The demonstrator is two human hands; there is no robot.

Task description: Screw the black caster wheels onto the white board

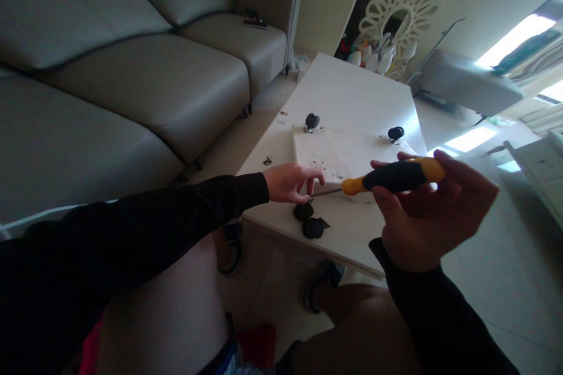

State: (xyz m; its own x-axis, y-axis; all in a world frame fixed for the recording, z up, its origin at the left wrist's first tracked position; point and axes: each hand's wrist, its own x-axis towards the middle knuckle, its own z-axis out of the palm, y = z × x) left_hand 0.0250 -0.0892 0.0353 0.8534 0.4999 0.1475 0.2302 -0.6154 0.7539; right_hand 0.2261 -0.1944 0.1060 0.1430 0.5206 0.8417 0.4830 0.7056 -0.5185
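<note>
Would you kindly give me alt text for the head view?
The right hand holds a yellow and black screwdriver that points toward the left hand, over a white table. Two black wheels lie nearby; two more stand on a white board.

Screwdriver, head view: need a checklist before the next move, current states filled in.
1. Screwdriver held by its handle in the right hand: ok.
2. Left hand clear of the screwdriver's tip: not ok, its fingers are right at it.
3. Screw on the tip: cannot tell, too small and partly hidden.
4. Far-left caster and far-right caster fastened to the white panel: cannot tell.
5. Two near casters on the table, off the panel: ok.
</note>
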